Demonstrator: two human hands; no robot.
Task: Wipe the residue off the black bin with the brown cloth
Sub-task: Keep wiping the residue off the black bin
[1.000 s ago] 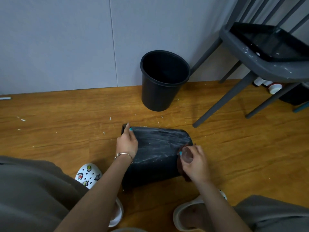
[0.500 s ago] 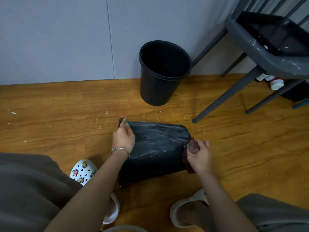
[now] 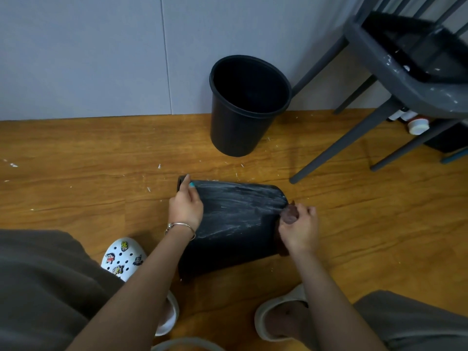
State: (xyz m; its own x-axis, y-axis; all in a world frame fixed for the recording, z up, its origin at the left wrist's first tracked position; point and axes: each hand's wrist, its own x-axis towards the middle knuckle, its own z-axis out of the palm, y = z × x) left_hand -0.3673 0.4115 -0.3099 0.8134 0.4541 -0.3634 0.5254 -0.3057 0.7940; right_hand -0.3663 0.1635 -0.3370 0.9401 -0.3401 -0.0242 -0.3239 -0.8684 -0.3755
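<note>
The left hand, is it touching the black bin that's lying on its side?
Touching. In the head view the left hand rests on the lying black bin near its rim end, fingers laid flat on the smeared side with no gap.

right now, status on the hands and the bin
Left hand steadying the black bin lying sideways. Right hand gripping brown cloth at its base end. White residue streaks remain; nothing blocking.
</note>
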